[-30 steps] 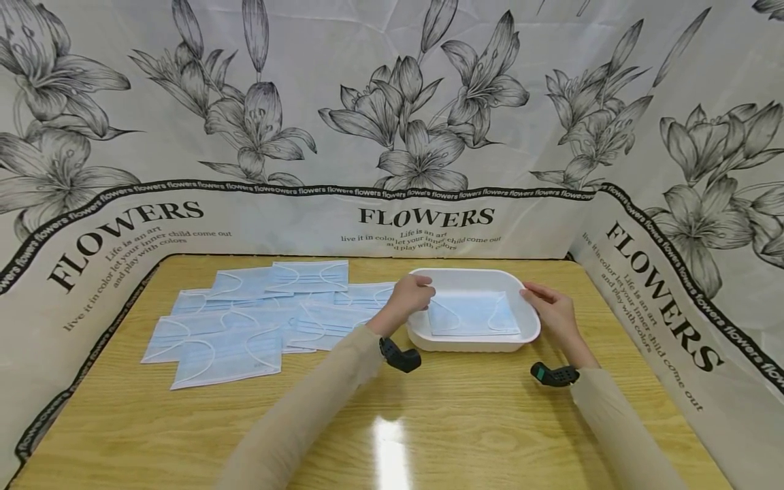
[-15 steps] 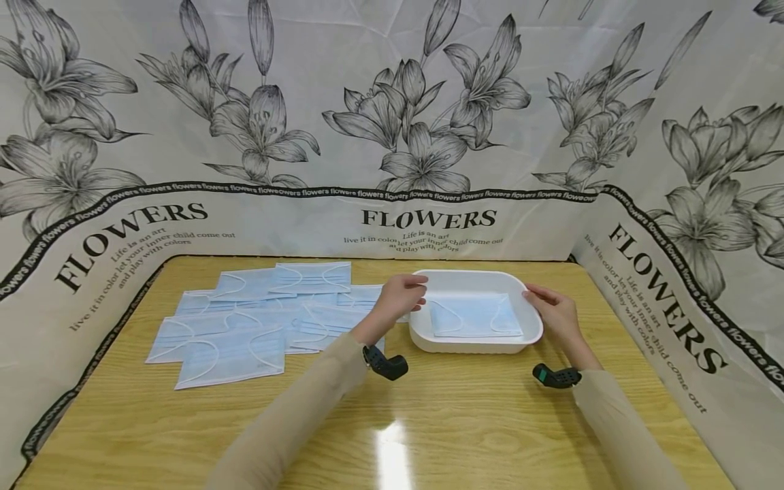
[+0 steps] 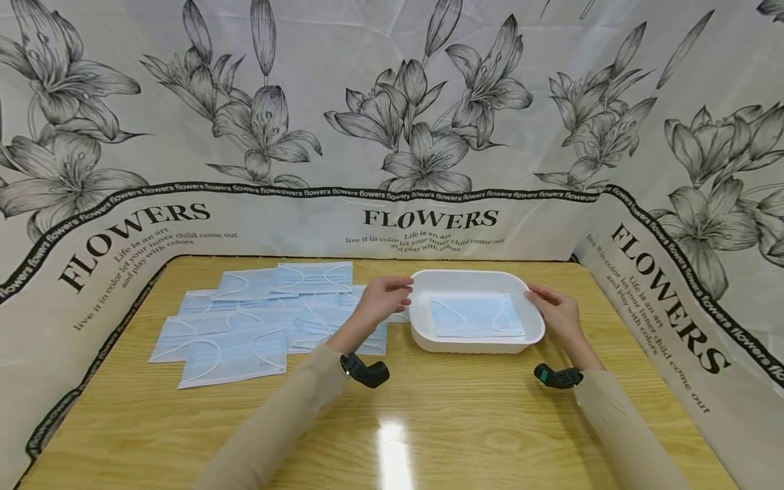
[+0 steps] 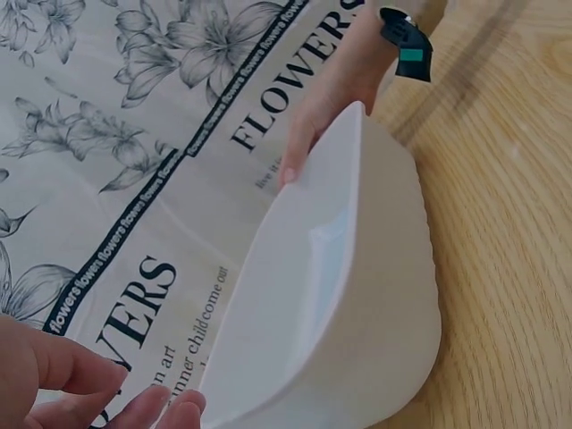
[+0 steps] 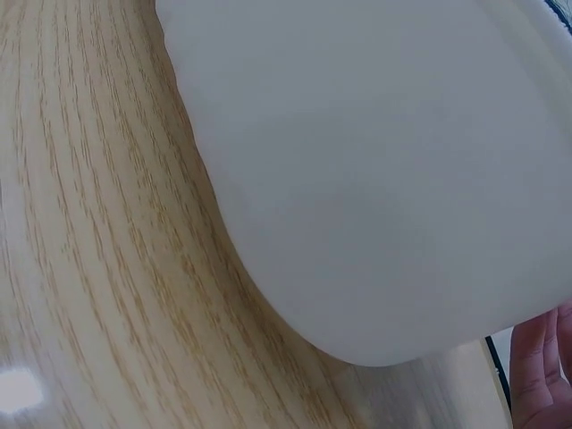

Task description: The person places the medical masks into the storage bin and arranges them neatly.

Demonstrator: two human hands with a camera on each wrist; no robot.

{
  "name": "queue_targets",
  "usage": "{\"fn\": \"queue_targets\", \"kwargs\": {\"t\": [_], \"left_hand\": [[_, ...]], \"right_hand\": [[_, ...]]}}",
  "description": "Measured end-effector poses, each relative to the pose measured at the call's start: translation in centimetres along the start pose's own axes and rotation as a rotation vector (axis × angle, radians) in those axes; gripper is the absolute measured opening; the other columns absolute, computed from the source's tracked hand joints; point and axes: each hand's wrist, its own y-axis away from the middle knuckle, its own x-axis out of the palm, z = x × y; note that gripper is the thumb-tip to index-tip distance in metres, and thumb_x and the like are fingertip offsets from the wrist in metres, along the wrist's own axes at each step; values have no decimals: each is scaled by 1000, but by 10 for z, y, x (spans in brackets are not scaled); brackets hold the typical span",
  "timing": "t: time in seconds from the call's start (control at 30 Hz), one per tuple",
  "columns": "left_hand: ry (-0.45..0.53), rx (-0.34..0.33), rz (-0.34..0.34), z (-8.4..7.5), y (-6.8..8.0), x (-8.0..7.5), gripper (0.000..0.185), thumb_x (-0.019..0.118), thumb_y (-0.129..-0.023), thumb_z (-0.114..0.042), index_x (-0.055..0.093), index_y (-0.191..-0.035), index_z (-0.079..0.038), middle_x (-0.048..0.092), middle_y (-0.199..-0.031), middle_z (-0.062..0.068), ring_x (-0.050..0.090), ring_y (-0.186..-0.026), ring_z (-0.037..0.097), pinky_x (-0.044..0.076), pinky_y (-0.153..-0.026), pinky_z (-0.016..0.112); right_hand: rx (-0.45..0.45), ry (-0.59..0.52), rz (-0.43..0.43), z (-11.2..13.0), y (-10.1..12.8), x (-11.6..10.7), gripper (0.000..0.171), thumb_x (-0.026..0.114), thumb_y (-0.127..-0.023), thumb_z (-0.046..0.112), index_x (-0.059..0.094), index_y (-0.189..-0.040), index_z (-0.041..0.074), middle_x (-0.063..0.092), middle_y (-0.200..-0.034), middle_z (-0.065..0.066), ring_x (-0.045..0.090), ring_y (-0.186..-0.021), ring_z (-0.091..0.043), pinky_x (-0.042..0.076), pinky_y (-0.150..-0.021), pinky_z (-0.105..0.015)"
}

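A white plastic basin (image 3: 474,347) stands on the right half of the table in the head view. One light blue face mask (image 3: 478,316) with white ear loops lies flat inside it. At the basin's right rim my right hand (image 3: 559,313) holds the edge with its fingertips. Just left of the opposite rim is my left hand (image 3: 384,299), its fingers loosely bent with nothing between them. It hovers over the right edge of several spread, overlapping face masks (image 3: 235,354). The left wrist view shows the left fingers (image 4: 85,371) apart from the basin wall.
The wooden table (image 3: 465,415) meets a white curtain (image 3: 294,224) with flower drawings and lettering at its back and sides. Black wrist cameras sit on both wrists, the left camera (image 3: 367,373) low over the tabletop.
My left hand has drawn back leftward from over the basin's left rim, its fingers loosening. The mask in the basin stays put, and my right hand keeps to the right rim.
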Motion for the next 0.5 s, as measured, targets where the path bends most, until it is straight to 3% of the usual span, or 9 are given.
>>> {"fn": "queue_targets", "kwargs": {"t": [0.17, 0.5], "left_hand": [[0, 32, -29, 0, 8, -10, 34, 52, -96, -10, 61, -128, -4, 66, -120, 17, 68, -95, 25, 57, -80, 30], [-2, 41, -60, 15, 16, -27, 33, 54, -96, -9, 61, -128, -7, 65, -123, 17, 67, -96, 21, 57, -85, 36]], "right_hand": [[-1, -8, -7, 0, 0, 1, 60, 60, -92, 44, 53, -137, 5, 57, -136, -6, 49, -94, 11, 46, -76, -2], [12, 0, -14, -2, -1, 2, 60, 60, -92, 45, 53, -137, 6, 57, -136, -6, 49, -92, 12, 45, -76, -2]]}}
